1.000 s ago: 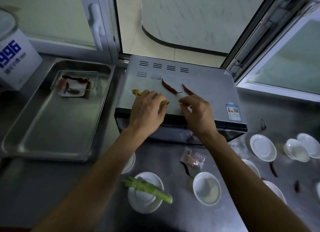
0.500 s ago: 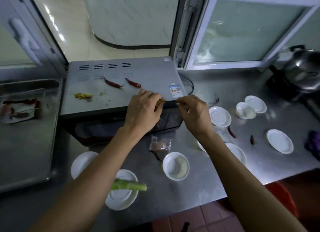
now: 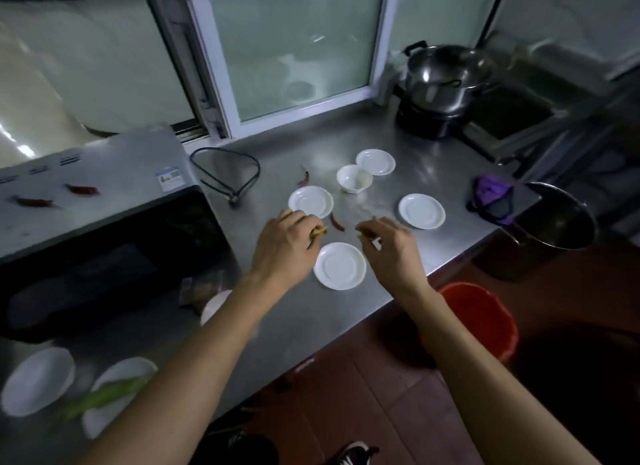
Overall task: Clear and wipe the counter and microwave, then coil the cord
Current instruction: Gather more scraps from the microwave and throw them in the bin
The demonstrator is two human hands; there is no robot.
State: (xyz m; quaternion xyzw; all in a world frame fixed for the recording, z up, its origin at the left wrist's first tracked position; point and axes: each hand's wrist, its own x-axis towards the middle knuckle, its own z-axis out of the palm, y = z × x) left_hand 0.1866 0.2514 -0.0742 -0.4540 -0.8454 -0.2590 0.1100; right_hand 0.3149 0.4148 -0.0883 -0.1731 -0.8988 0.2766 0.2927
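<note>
From the head view, the steel desk (image 3: 304, 326) runs under a frosted window (image 3: 294, 59), with the microwave (image 3: 97, 222) at nine o'clock, two red chillies (image 3: 81, 189) on its top, and its black cord (image 3: 225, 173) lying loose just beside it. Above a white saucer (image 3: 340, 265) at centre, the left hand (image 3: 284, 246) pinches a yellowish scrap (image 3: 319, 231), and the right hand (image 3: 391, 248) pinches what seems another scrap, blurred. A steel pot (image 3: 446, 76) stands at one o'clock, a purple cloth (image 3: 491, 197) at three, and a red bucket (image 3: 478, 319) on the floor at four.

Microwave (image 3: 86, 187) sticker (image 3: 168, 178): print illegible
</note>
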